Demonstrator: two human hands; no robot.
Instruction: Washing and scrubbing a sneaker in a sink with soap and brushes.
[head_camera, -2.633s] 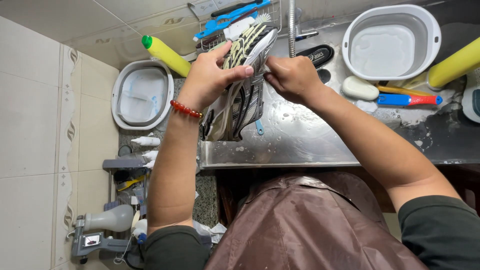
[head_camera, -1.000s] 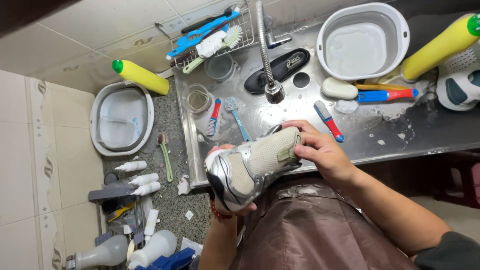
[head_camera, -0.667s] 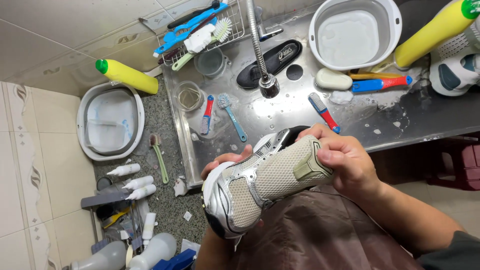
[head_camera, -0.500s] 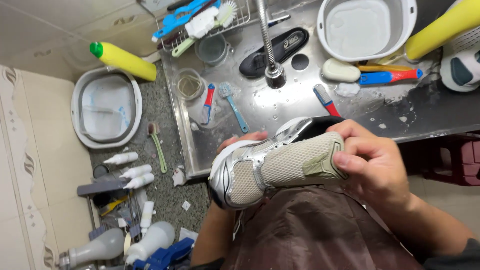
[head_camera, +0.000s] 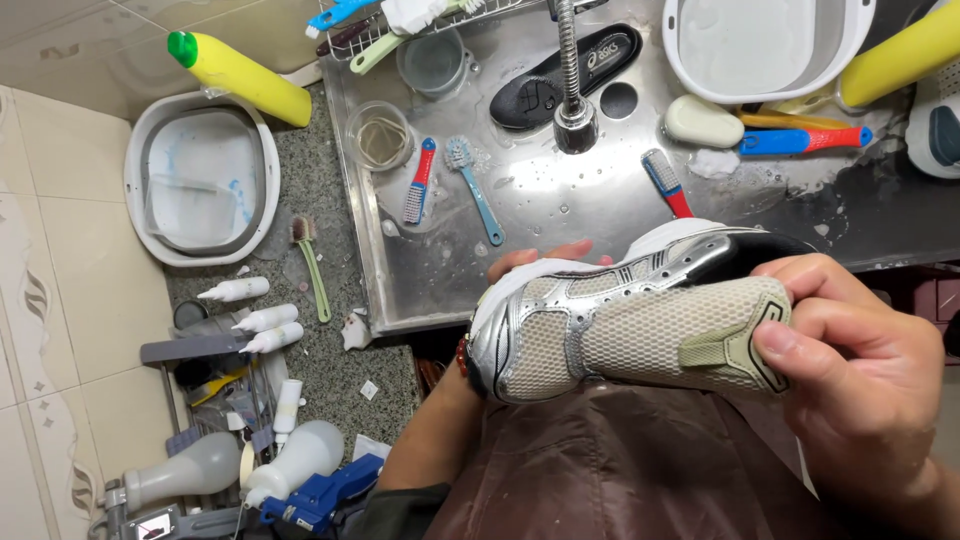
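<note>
While it lies on its side, long axis running left to right, the silver and beige shoe (head_camera: 620, 320) points its toe left, held above the brown apron (head_camera: 620, 460) just in front of the wet steel sink (head_camera: 600, 200). The right hand (head_camera: 860, 380) pinches its pulled-out tongue, thumb on top. The left hand (head_camera: 540, 262) cups the toe from behind, only fingertips showing. Brushes (head_camera: 475, 190) lie in the sink; a yellow bottle (head_camera: 240, 75) stands beyond.
</note>
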